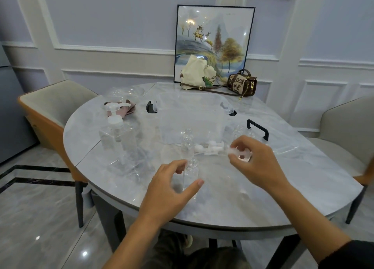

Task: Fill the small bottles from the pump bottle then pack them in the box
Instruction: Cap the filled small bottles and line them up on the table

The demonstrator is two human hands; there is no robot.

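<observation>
Head view shows one small clear bottle [190, 173] that stands uncapped in front of the transparent storage box [192, 115], on the side nearer to the person. The left hand [168, 190] grasps it, fingers and thumb curled round its body. The right hand [257, 159], before the front right corner of the box, pinches a white cap [235, 150]. A second small bottle [187, 140] and loose white caps [210, 148] are just before the box. The pump bottle [119, 139] stands left of the box.
</observation>
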